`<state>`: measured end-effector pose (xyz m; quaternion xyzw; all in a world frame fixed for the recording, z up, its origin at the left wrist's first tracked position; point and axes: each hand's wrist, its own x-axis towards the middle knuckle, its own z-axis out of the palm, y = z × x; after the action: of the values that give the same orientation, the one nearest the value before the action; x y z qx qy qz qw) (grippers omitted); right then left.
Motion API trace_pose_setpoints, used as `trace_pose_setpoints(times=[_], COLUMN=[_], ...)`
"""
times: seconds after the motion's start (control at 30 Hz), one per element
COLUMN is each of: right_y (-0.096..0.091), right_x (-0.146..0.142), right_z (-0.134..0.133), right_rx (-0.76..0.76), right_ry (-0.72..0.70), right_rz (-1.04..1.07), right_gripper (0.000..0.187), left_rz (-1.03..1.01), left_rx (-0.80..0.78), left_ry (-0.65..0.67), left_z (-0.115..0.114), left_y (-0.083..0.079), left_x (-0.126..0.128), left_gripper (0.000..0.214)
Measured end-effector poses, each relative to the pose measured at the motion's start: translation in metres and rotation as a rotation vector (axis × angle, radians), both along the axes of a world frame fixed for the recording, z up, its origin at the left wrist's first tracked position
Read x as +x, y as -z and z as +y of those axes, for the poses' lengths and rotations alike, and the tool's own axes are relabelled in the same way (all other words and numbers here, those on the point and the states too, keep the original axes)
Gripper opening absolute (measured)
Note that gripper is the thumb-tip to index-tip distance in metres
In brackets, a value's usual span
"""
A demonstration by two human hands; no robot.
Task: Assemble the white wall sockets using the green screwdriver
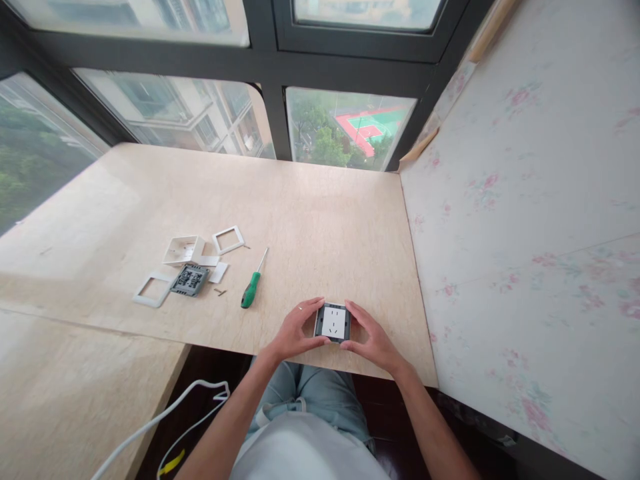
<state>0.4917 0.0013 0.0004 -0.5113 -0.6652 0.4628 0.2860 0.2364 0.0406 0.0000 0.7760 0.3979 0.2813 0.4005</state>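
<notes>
Between my two hands is a wall socket [333,322] with a white slotted face and a dark grey frame, near the front edge of the tabletop. My left hand [299,328] grips its left side, fingers at the far corner and thumb at the near one. On the opposite side my right hand [371,335] holds it the same way. A green-handled screwdriver [251,289] lies to the left of my hands, its tip pointing away from me. Farther left, a dark grey socket module [190,280] rests beside a white cover frame [153,291].
A white mounting box [183,251], a second white frame [229,240], small white plates [219,272] and screws [221,292] lie on the stone-patterned tabletop [330,220]. A papered wall [525,220] bounds the right; windows stand behind. White cables [165,413] hang at lower left.
</notes>
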Motion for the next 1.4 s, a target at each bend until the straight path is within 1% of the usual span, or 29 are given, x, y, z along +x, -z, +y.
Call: trace_pose_setpoints(times=[0.3,0.5,0.67,0.83,0.9,1.0,1.13,1.27,1.4], right_y=[-0.003,-0.005,-0.013,-0.025,-0.03,-0.035,-0.034,-0.029,-0.027], right_x=[0.0,-0.001,-0.005,-0.01,-0.012,-0.016,-0.02,-0.021,-0.021], right_z=[0.001,0.0,0.002,0.008,0.009,0.009,0.008,0.009,0.008], right_rx=[-0.005,-0.026,-0.104,-0.151,-0.165,-0.158,-0.106,-0.082,-0.103], right_ry=[-0.002,0.014,0.043,0.028,0.021,0.013,0.005,0.016,0.05], right_rz=[-0.038,-0.03,-0.011,-0.056,-0.097,-0.179,-0.286,-0.327,-0.31], right_gripper=[0.089,0.087,0.084,0.085,0.085,0.085,0.084,0.084,0.084], left_rz=[-0.001,0.021,0.039,0.077,0.119,0.254,0.414,0.441,0.484], left_rx=[-0.011,-0.041,-0.057,-0.071,-0.061,-0.03,0.012,0.004,-0.003], left_ry=[-0.025,-0.025,0.003,0.024,0.026,0.026,0.009,0.004,0.008], left_z=[-0.001,-0.001,-0.001,-0.002,-0.003,-0.003,-0.004,-0.003,-0.001], left_y=[-0.002,-0.005,-0.004,-0.005,-0.008,-0.016,-0.03,-0.041,-0.045], left_x=[0.0,0.001,0.001,0.0,0.0,0.002,0.008,0.014,0.015], left_gripper=[0.08,0.081,0.081,0.082,0.083,0.085,0.085,0.08,0.078])
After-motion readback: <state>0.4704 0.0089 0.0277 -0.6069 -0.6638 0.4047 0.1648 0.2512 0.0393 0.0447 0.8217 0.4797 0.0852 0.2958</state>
